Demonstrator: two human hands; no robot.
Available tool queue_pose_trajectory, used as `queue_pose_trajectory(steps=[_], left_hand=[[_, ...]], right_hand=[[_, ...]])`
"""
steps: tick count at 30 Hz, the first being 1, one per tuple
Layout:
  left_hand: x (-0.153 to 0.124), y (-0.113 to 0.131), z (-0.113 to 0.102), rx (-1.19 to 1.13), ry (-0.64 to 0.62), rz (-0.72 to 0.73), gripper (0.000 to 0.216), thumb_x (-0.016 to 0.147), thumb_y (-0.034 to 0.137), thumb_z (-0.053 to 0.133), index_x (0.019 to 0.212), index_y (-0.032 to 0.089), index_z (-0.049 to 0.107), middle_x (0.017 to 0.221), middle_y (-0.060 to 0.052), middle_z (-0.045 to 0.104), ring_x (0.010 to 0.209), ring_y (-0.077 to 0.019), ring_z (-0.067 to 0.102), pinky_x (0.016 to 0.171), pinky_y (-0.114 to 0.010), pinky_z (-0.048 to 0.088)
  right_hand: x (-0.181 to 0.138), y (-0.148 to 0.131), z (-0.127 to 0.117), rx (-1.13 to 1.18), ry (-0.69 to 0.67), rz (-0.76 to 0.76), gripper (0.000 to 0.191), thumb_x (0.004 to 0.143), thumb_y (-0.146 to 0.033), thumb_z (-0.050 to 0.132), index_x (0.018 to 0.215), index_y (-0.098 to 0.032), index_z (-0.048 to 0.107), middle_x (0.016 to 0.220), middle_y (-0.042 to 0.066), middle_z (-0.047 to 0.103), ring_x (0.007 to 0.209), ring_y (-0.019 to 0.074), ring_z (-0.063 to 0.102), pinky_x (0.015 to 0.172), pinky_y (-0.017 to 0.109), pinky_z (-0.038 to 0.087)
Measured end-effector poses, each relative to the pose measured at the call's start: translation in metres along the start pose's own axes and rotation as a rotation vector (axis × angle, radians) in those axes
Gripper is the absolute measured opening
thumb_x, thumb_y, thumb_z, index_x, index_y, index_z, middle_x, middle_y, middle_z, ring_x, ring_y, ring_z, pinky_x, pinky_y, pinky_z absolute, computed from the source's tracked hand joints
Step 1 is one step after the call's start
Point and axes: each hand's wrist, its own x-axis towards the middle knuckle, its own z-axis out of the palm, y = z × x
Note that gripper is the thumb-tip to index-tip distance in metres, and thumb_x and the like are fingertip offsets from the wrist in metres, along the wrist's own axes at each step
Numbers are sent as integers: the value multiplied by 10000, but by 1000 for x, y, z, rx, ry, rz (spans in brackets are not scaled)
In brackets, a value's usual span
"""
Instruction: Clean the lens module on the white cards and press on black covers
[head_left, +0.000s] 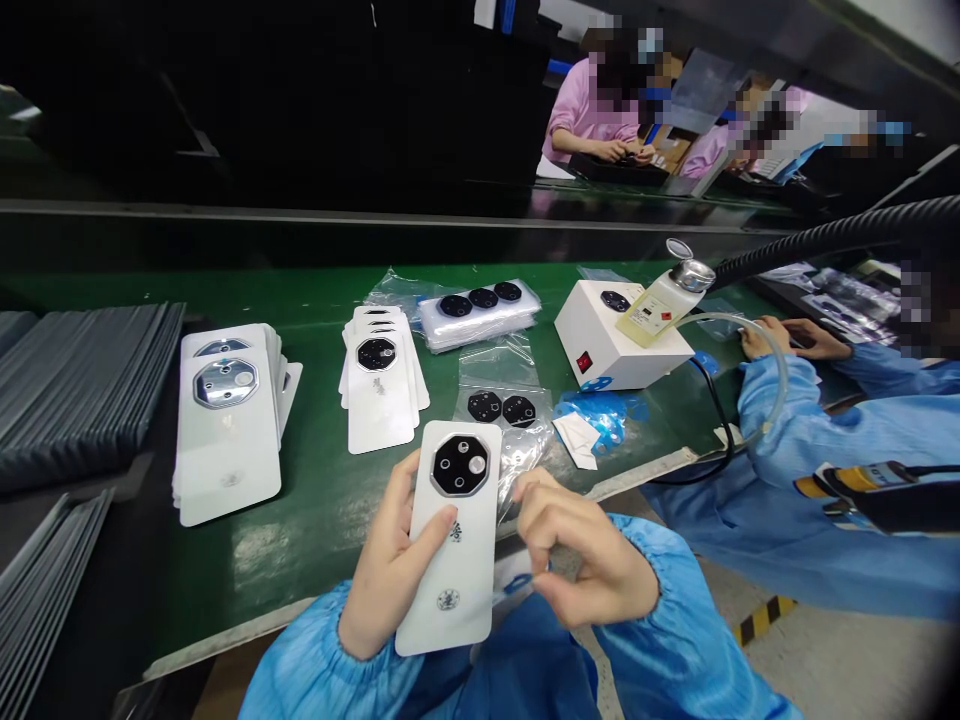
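My left hand [390,570] grips a white phone back cover [454,560] from its left edge, thumb across the front. The cover carries a black octagonal camera plate [460,464] near its top. My right hand [581,555] hovers just right of the cover, fingers curled and pinched on something I cannot make out. Both sleeves are blue.
On the green belt [315,500] lie a stack of white covers with silver plates [225,420], a stack with black plates [379,385], bagged black plates [480,310], a loose bag [501,408], a white box [607,340] and dark trays [75,385]. A co-worker's blue sleeve [795,440] is at right.
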Motion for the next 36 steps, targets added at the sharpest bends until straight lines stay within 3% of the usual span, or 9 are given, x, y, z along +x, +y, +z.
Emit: queue_pose_trajectory(steps=[3, 6, 9, 11, 16, 20, 27, 36], left_hand=[[-1, 7, 2, -54, 44, -64, 537, 799, 379, 632, 1262, 281, 378, 1145, -48, 635, 784, -195, 666, 690, -291, 516], [-4, 12, 4, -76, 90, -141, 568, 751, 398, 670, 1244, 294, 408, 1062, -39, 666, 550, -156, 641, 618, -314, 527], [-5, 14, 6, -58, 86, -160, 581, 729, 423, 674, 1238, 296, 423, 1052, -49, 666, 500, -164, 635, 554, -319, 522], [-5, 15, 7, -49, 85, -166, 594, 719, 445, 675, 1238, 300, 428, 1074, -53, 656, 521, -170, 639, 552, -320, 524], [-5, 16, 4, -37, 86, -185, 597, 721, 472, 670, 1241, 329, 412, 1130, -48, 628, 594, -181, 648, 565, -309, 526], [-5, 15, 4, -41, 99, -195, 603, 715, 474, 674, 1239, 320, 418, 1106, -49, 639, 591, -184, 647, 567, -313, 525], [-1, 12, 3, -27, 88, -189, 610, 706, 476, 682, 1232, 317, 419, 1093, -38, 647, 565, -174, 640, 617, -335, 531], [-2, 13, 3, -52, 67, -200, 613, 734, 457, 668, 1259, 304, 392, 1080, -44, 652, 577, -177, 642, 577, -311, 517]], right_hand=[[-14, 18, -20, -32, 176, 141, 207, 873, -367, 502, 736, -214, 475, 703, -12, 535, 678, 120, 540, 643, 288, 482], [-33, 53, -50, -201, 425, 338, 204, 928, -352, 449, 817, -187, 492, 758, -7, 554, 652, 99, 549, 589, 253, 484], [-50, 91, -79, -395, 603, 529, 269, 921, -387, 485, 986, -137, 557, 829, 4, 585, 644, 88, 557, 578, 243, 496], [-58, 109, -89, -510, 635, 638, 275, 908, -375, 517, 1036, -136, 566, 915, 27, 607, 725, 110, 591, 635, 275, 524], [-62, 121, -89, -789, 637, 779, 260, 898, -355, 533, 1069, -163, 576, 1078, 61, 599, 917, 163, 597, 801, 367, 522], [-55, 111, -79, -916, 588, 737, 256, 901, -348, 526, 1078, -170, 573, 1140, 70, 575, 990, 183, 575, 855, 399, 499], [-37, 96, -52, -861, 222, 555, 205, 901, -348, 525, 897, -160, 604, 938, 31, 617, 884, 149, 584, 816, 359, 497], [-34, 103, -47, -828, 163, 554, 230, 877, -381, 551, 885, -155, 593, 954, 37, 598, 896, 161, 567, 813, 371, 483]])
